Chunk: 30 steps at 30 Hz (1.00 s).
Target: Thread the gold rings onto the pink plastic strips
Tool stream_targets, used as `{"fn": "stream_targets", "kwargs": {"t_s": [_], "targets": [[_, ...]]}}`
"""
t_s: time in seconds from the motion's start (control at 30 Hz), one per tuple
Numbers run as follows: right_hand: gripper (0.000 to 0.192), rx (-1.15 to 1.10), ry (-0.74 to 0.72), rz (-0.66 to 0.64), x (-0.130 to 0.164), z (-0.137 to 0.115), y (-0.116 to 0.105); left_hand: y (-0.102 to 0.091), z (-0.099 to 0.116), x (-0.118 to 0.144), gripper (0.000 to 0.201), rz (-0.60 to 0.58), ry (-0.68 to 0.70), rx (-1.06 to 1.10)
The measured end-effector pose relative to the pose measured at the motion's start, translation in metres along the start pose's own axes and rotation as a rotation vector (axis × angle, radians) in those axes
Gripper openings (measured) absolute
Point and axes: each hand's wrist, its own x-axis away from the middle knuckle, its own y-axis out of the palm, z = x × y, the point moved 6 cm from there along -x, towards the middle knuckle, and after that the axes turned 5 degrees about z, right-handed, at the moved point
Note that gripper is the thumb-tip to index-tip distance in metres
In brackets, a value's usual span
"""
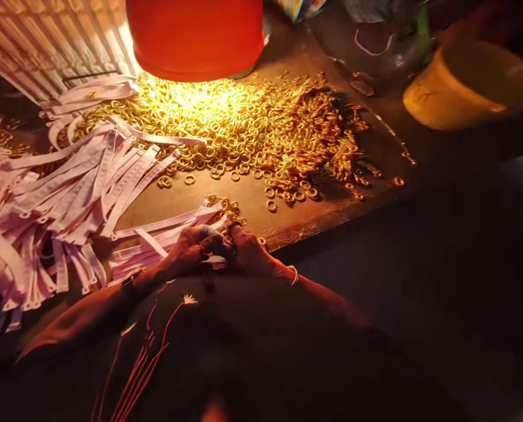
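Close together at the front edge of the table, my left hand (190, 247) and my right hand (251, 251) have their fingers closed and meeting. A pale strap end (218, 262) shows beneath and between them; my fingers and deep shadow hide most of it. Just behind my hands lie pink-white straps (168, 225) in a small bundle, with several brass-coloured rings (229, 205) beside their tips. Farther back spreads a big heap of gold rings (226, 132), which turns into gold snap hooks (314, 129) towards the right.
A large pile of stitched straps (77, 187) covers the left side and hangs over the front. Low over the rings hangs a red lamp shade (195, 38). A yellow bucket (432, 94) stands at the right. The wooden table's (305, 225) front edge slants.
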Motion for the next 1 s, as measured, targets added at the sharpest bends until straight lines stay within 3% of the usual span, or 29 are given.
{"fn": "stream_targets", "kwargs": {"t_s": [0.07, 0.13, 0.33, 0.5, 0.63, 0.8, 0.9, 1.0], "targets": [[0.019, -0.141, -0.018, -0.053, -0.002, 0.001, 0.0, 0.004, -0.002, -0.009, 0.041, -0.014, -0.041, 0.049], [0.017, -0.135, -0.036, -0.111, -0.005, 0.0, 0.001, 0.005, -0.005, -0.016, 0.045, -0.015, -0.084, 0.086], [0.01, 0.185, -0.079, -0.217, -0.02, -0.003, 0.005, -0.003, -0.016, -0.027, 0.048, 0.092, -0.136, 0.053], [0.022, 0.36, -0.221, -0.196, -0.034, -0.001, 0.002, -0.003, -0.001, -0.033, 0.042, 0.1, -0.056, -0.012], [0.031, 0.396, -0.286, -0.146, -0.037, 0.006, -0.011, -0.02, 0.021, -0.037, 0.038, 0.043, 0.053, -0.28], [0.039, 0.454, -0.303, -0.055, -0.037, 0.013, -0.02, -0.063, 0.015, -0.042, 0.037, 0.189, 0.153, -0.642], [0.042, 0.541, -0.322, -0.028, -0.045, 0.021, -0.028, -0.061, -0.001, -0.033, 0.033, 0.206, 0.246, -0.907], [0.032, 0.586, -0.211, 0.18, -0.059, 0.039, -0.066, -0.047, -0.01, -0.018, 0.03, 0.236, 0.344, -1.061]]}}
